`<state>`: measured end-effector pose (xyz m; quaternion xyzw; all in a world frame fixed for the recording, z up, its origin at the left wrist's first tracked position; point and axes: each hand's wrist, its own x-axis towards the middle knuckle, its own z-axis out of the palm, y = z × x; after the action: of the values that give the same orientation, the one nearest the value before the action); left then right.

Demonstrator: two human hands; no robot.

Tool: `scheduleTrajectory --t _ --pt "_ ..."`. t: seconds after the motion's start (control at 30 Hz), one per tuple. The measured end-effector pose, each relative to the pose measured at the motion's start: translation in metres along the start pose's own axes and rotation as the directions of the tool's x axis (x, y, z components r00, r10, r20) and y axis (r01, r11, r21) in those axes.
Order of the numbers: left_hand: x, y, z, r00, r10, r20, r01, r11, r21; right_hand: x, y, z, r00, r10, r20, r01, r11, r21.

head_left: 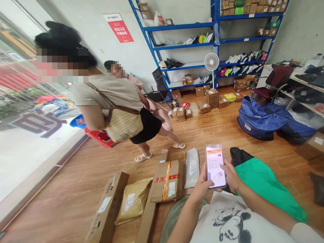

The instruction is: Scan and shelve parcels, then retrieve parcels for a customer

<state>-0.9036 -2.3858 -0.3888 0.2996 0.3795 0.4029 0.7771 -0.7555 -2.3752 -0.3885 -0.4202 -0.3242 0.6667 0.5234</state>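
A smartphone (215, 168) with a lit screen is held upright in front of my body. My left hand (202, 182) grips its left side, with the thumb over the lower part of the screen. On the other side, my right hand (231, 175) wraps the right edge, its thumb touching the screen. What the screen says is too small to read. Beyond the phone on the floor lie a flat package in clear wrap (191, 168) and a taped cardboard box (167, 182). A green bag or cloth (268, 185) is spread beside my right forearm.
Long cartons (107, 206) and a tan parcel (133, 200) lie at the lower left. A person with a woven bag (124, 123) stands ahead, another person behind. Blue shelves (182, 65) hold parcels; a fan (212, 62), boxes and blue sacks (260, 116) stand on the floor.
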Motion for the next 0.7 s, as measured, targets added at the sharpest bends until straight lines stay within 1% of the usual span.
scheduleTrajectory --t 0.07,0.13,0.2,0.27,0.33,0.4,0.47,0.53,0.6,0.7 --pt "-0.001 -0.002 -0.004 1.0 -0.019 0.01 0.019 1.0 0.009 0.008 -0.004 0.0 0.999 -0.031 -0.037 0.03 0.999 -0.016" --pt "-0.003 -0.003 -0.008 0.997 -0.032 0.068 0.033 0.999 -0.021 0.016 -0.006 0.0 0.997 -0.049 -0.064 0.047 0.998 -0.043" --pt "-0.004 -0.006 -0.013 0.99 -0.021 0.138 0.03 0.998 -0.06 0.021 -0.006 0.001 0.994 -0.069 -0.088 0.062 0.995 -0.072" --pt "-0.001 -0.013 -0.018 0.986 0.011 0.167 0.006 0.995 -0.102 0.021 -0.005 0.002 0.991 -0.098 -0.096 0.089 0.992 -0.092" --pt "0.006 -0.022 -0.024 0.989 0.045 0.144 -0.024 0.99 -0.141 0.018 -0.002 0.002 0.986 -0.141 -0.094 0.132 0.986 -0.098" --pt "0.012 -0.03 -0.029 0.992 0.071 0.1 -0.053 0.984 -0.169 0.012 0.003 0.003 0.965 -0.246 -0.085 0.233 0.962 -0.14" --pt "0.015 -0.031 -0.03 0.993 0.099 0.064 -0.085 0.978 -0.19 0.006 0.008 0.001 0.918 -0.393 -0.048 0.371 0.896 -0.243" --pt "0.011 -0.023 -0.027 0.991 0.126 0.038 -0.116 0.972 -0.203 0.002 0.013 -0.001 0.858 -0.511 0.044 0.491 0.794 -0.359" --pt "0.003 -0.009 -0.02 0.989 0.143 0.025 -0.135 0.971 -0.198 0.0 0.015 -0.004 0.806 -0.573 0.149 0.571 0.687 -0.449" --pt "-0.009 0.013 -0.009 0.983 0.185 0.006 -0.18 0.964 -0.197 0.0 0.015 -0.008 0.745 -0.606 0.279 0.647 0.554 -0.524"
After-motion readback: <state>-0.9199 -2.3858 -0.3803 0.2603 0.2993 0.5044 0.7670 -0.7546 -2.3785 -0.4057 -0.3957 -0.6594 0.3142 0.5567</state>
